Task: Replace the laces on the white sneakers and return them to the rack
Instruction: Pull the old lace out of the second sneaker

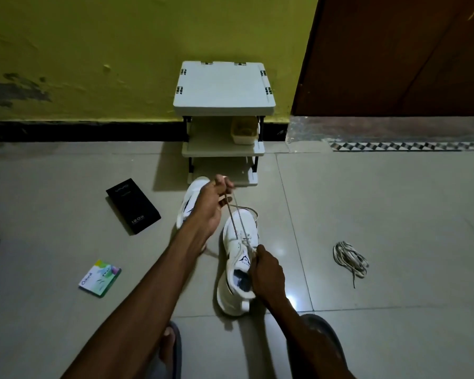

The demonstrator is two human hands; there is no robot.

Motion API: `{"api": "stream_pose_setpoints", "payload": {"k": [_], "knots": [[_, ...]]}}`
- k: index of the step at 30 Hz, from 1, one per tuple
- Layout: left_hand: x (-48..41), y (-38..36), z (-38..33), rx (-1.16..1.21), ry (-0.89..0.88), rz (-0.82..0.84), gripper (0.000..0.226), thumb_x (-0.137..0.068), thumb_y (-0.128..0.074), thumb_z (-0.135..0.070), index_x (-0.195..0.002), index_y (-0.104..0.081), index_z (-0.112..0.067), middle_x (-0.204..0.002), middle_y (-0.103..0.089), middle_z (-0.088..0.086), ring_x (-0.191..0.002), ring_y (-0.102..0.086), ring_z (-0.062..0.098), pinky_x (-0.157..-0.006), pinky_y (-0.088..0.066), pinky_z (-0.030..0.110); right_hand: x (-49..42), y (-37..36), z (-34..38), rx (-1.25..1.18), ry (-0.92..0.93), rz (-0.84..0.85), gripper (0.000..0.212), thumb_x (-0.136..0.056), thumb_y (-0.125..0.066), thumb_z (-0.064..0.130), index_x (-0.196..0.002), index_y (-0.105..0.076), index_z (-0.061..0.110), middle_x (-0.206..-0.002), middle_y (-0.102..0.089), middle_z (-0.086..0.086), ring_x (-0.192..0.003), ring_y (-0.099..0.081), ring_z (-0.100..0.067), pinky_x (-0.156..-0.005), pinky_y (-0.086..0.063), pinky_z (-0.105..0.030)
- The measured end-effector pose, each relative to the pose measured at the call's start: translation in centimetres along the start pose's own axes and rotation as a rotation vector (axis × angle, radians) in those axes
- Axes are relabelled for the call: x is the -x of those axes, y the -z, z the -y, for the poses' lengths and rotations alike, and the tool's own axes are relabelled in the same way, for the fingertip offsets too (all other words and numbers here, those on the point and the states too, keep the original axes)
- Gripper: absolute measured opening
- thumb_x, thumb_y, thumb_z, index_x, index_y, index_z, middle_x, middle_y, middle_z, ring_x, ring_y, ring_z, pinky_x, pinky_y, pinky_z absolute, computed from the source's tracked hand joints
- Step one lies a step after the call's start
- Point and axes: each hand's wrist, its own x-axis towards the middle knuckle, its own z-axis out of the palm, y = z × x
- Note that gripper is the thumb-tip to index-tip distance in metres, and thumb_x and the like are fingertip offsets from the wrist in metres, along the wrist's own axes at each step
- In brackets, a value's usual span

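Note:
A white sneaker [234,269] lies on the floor tiles in front of me, toe pointing away. My left hand [210,203] is raised above its toe and pinches the beige lace [237,217], pulling it taut up out of the eyelets. My right hand [267,274] grips the sneaker at its tongue and collar. The second white sneaker [189,201] lies just behind my left hand, partly hidden by it. A loose bundle of laces [349,259] lies on the floor to the right. The small white shoe rack [223,105] stands against the yellow wall.
A black phone box [133,205] and a small green packet [100,277] lie on the floor to the left. A beige container [244,131] sits on the rack's middle shelf. A brown door [394,56] is at the right. My sandalled feet [170,348] are at the bottom.

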Motion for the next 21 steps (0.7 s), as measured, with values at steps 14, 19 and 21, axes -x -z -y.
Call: {"api": "stream_pose_setpoints", "payload": {"k": [14, 19, 21], "knots": [[2.3, 2.1, 6.6, -1.860, -0.196, 0.348, 0.023, -0.090, -0.060, -0.029, -0.098, -0.069, -0.009, -0.105, -0.068, 0.011, -0.099, -0.063, 0.030, -0.076, -0.042, 0.032, 0.3, -0.6, 1.4, 0.069, 0.043, -0.008, 0.019, -0.094, -0.053, 0.029, -0.105, -0.051, 0.014, -0.100, -0.063, -0.004, -0.089, -0.062, -0.025, -0.072, -0.045, -0.029], [1.4, 1.0, 4.3, -0.579, -0.092, -0.250, 0.019, -0.090, -0.062, -0.014, -0.072, -0.068, -0.014, -0.075, -0.063, 0.002, -0.068, -0.056, 0.017, -0.054, -0.042, 0.018, 0.2, 0.3, 1.4, 0.137, 0.024, 0.028, 0.020, -0.092, -0.054, 0.028, -0.107, -0.049, 0.015, -0.102, -0.062, -0.004, -0.091, -0.062, -0.025, -0.069, -0.044, -0.030], [0.2, 1.0, 1.5, -0.074, 0.041, -0.470, 0.022, -0.092, -0.057, -0.013, -0.072, -0.064, -0.017, -0.070, -0.059, 0.001, -0.060, -0.050, 0.015, -0.054, -0.042, 0.022, 0.3, 0.3, 1.1, 0.145, 0.020, 0.041, 0.022, -0.092, -0.055, 0.030, -0.108, -0.049, 0.016, -0.102, -0.063, -0.004, -0.091, -0.063, -0.025, -0.072, -0.048, -0.032]]}}
